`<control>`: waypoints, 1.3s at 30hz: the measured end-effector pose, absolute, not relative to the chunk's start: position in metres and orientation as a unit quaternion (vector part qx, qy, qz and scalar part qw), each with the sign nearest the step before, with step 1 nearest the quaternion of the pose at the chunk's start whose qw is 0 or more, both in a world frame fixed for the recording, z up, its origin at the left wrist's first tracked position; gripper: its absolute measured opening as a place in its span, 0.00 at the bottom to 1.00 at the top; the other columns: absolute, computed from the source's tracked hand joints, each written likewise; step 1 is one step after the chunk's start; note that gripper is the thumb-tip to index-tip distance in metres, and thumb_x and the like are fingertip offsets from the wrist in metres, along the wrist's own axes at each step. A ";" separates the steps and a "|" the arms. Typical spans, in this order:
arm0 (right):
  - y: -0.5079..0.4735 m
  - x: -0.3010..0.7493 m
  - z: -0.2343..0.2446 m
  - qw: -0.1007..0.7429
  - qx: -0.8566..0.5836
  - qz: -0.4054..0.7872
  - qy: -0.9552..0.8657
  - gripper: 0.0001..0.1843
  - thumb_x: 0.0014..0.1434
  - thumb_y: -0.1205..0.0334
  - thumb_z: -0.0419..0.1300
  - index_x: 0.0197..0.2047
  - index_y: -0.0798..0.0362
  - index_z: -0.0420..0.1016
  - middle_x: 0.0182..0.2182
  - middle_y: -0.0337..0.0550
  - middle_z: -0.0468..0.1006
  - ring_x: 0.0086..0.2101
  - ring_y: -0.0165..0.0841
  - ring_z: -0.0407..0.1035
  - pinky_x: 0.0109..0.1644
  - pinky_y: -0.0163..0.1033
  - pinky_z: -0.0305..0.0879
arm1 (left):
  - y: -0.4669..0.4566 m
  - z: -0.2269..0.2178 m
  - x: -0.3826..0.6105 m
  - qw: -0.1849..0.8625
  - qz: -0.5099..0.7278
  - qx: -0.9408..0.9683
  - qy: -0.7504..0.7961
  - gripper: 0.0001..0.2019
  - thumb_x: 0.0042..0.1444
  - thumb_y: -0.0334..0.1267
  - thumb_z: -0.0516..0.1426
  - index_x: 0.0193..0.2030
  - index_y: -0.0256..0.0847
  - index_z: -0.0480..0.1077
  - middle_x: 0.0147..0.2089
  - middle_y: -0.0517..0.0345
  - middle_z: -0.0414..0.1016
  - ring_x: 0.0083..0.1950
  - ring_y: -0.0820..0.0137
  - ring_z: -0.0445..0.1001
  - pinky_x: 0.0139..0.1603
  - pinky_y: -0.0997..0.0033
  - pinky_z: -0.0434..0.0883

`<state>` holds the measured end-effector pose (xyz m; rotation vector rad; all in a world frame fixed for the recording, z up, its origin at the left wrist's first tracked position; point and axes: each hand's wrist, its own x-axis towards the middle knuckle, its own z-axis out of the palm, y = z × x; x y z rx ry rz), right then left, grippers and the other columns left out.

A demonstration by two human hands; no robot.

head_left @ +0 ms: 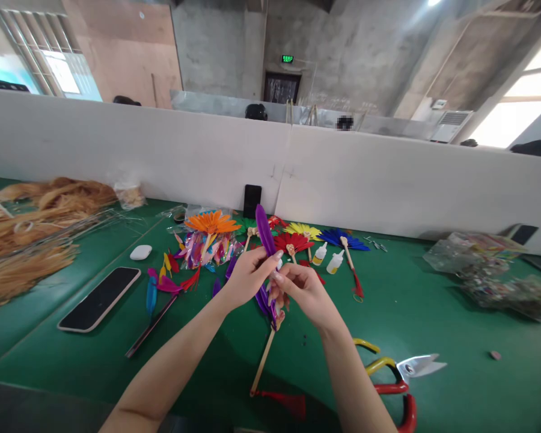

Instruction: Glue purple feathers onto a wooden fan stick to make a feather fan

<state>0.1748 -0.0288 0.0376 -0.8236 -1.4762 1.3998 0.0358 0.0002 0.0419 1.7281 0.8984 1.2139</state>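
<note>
My left hand [252, 273] pinches an upright purple feather [264, 228] between thumb and fingers. My right hand [300, 294] meets it at the feather's lower end, its fingertips closed there; a small white spot between the hands is too small to name. Just below them lies a partly hidden fan of purple feathers [264, 300], with a wooden handle [263, 364] pointing towards me and a red tassel [286, 403] at its end. Loose purple feathers [216, 287] lie to the left of my left hand.
Finished-looking orange [213, 222], red [291, 242], yellow [303, 230] and blue fans [342, 237] lie behind, near two small glue bottles [335, 263]. Scissors [399, 373] lie at front right. A phone [100, 299] and tan fibre bundles [40, 234] are left; plastic bags [491, 276] right.
</note>
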 end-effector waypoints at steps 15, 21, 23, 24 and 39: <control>-0.043 0.152 0.058 0.489 -0.452 0.356 -0.655 0.13 0.56 0.55 0.58 0.25 0.53 0.71 0.17 0.39 0.74 0.19 0.30 0.70 0.22 0.33 0.66 | -0.007 0.061 0.018 0.272 0.541 0.696 0.386 0.19 0.59 0.42 0.51 0.19 0.38 0.58 0.16 0.64 0.60 0.19 0.78 0.59 0.20 0.77 0.55; -0.038 0.154 0.059 0.483 -0.452 0.345 -0.666 0.12 0.56 0.57 0.58 0.24 0.52 0.71 0.17 0.38 0.74 0.18 0.29 0.69 0.20 0.32 0.65 | -0.004 0.058 0.021 0.255 0.551 0.686 0.401 0.19 0.59 0.42 0.51 0.18 0.39 0.56 0.17 0.64 0.55 0.19 0.78 0.56 0.19 0.76 0.54; -0.037 0.156 0.059 0.480 -0.450 0.349 -0.667 0.12 0.56 0.57 0.58 0.24 0.52 0.71 0.17 0.38 0.73 0.18 0.29 0.69 0.21 0.32 0.66 | -0.003 0.058 0.022 0.251 0.553 0.683 0.407 0.20 0.59 0.42 0.51 0.18 0.39 0.56 0.17 0.64 0.54 0.19 0.78 0.55 0.19 0.76 0.53; -0.036 0.157 0.059 0.477 -0.449 0.354 -0.667 0.12 0.56 0.57 0.58 0.24 0.52 0.71 0.17 0.38 0.73 0.18 0.29 0.69 0.21 0.32 0.67 | -0.003 0.057 0.023 0.254 0.552 0.682 0.407 0.20 0.58 0.43 0.52 0.18 0.39 0.56 0.17 0.64 0.54 0.19 0.78 0.55 0.19 0.76 0.53; -0.038 0.176 0.034 0.459 -0.426 0.467 -0.624 0.17 0.54 0.49 0.59 0.26 0.54 0.70 0.18 0.38 0.74 0.17 0.28 0.69 0.19 0.31 0.64 | -0.001 0.052 0.023 0.359 0.420 0.751 0.362 0.19 0.58 0.46 0.51 0.19 0.39 0.57 0.18 0.66 0.54 0.20 0.79 0.54 0.20 0.78 0.54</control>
